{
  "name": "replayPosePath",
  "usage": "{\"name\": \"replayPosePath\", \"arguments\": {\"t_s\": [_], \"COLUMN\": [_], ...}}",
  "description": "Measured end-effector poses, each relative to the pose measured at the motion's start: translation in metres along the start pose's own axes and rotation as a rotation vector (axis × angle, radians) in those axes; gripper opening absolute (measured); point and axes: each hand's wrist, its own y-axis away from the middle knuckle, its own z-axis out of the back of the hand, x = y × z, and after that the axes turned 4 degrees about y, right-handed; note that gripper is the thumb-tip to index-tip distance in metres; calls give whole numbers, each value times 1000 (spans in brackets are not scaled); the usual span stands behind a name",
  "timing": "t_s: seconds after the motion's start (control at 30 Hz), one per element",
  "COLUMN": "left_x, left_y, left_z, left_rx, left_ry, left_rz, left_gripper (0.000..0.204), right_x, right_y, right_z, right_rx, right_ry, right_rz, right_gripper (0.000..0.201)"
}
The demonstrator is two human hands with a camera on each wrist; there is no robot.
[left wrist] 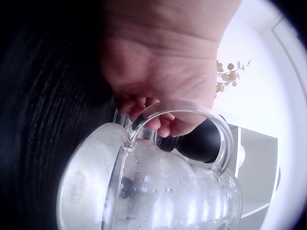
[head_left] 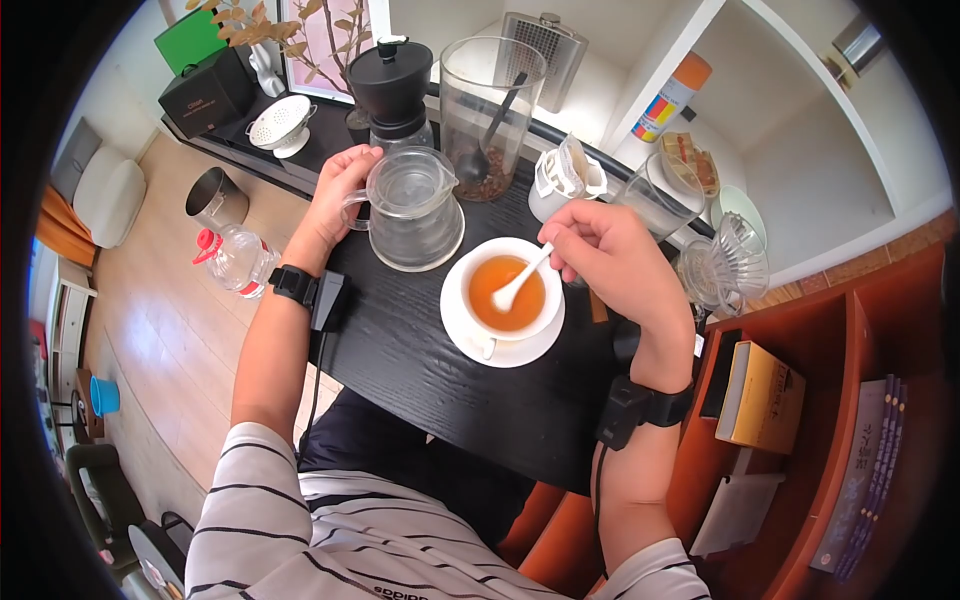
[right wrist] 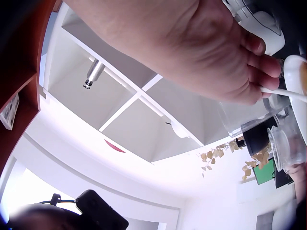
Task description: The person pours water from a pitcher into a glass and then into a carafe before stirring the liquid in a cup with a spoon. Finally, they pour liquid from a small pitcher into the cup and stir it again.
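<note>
A white cup (head_left: 459, 300) of amber liquid stands on a white saucer (head_left: 529, 352). My right hand (head_left: 615, 255) pinches the handle of a white spoon (head_left: 516, 285), its bowl in the liquid. The spoon's handle (right wrist: 287, 93) also shows in the right wrist view, below the curled fingers of the right hand (right wrist: 206, 52). Left of the cup stands a clear glass pot (head_left: 413, 225). My left hand (head_left: 335, 195) is beside its handle; in the left wrist view, the loosely curled fingers (left wrist: 164, 125) show through the loop of the handle (left wrist: 223, 136), not wrapped round it.
Behind the pot stand a black grinder (head_left: 390, 85) and a tall glass canister (head_left: 460, 120) with a dark scoop. A white cup with a drip bag (head_left: 551, 192), a glass (head_left: 655, 200) and a ribbed glass vessel (head_left: 722, 265) stand at the right. A shelf with books (head_left: 770, 400) adjoins the table.
</note>
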Motion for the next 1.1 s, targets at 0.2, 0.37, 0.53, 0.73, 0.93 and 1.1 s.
{"name": "replayPosePath", "arguments": {"t_s": [0.2, 0.37, 0.53, 0.73, 0.93, 1.1], "left_x": [-1, 1, 0, 2, 2, 5], "left_y": [1, 0, 0, -2, -2, -5], "left_z": [-1, -1, -3, 1, 0, 7], "left_rx": [10, 10, 10, 19, 16, 31], "left_ry": [-15, -26, -24, -20, -30, -14], "left_rz": [4, -7, -10, -7, -18, -15], "left_gripper": [22, 28, 30, 30, 29, 26], "right_x": [0, 2, 7, 9, 9, 11], "right_y": [0, 4, 2, 5, 7, 4], "right_z": [1, 5, -4, 5, 1, -2], "right_rx": [-75, -49, 2, -146, 52, -91], "right_ry": [-28, 67, -75, 73, -20, -36], "right_rz": [19, -27, 32, -49, -33, 32], "right_gripper": [16, 15, 15, 17, 16, 17]}}
